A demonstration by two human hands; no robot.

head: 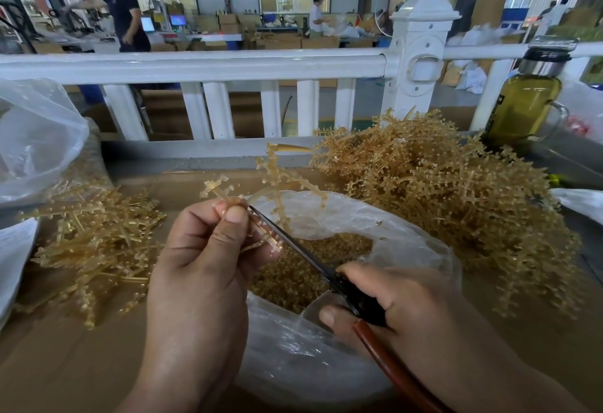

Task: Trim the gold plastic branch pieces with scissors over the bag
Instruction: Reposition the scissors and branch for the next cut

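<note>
My left hand (pixel 202 249) pinches a gold plastic branch piece (pixel 277 180) between thumb and fingers, holding it up over the open clear plastic bag (pixel 408 242). My right hand (pixel 401 301) grips dark scissors (pixel 306 249) with a reddish-brown handle. The blade tips touch the branch just beside my left thumb. Small gold trimmings (pixel 293 269) fill the bag below.
A big heap of gold branches (pixel 456 190) lies at the right, a flatter pile of gold stems (pixel 98 242) at the left. A bottle of yellow-green liquid (pixel 522 102) stands at the back right, by a white railing (pixel 195 66). Another clear bag (pixel 36 138) sits far left.
</note>
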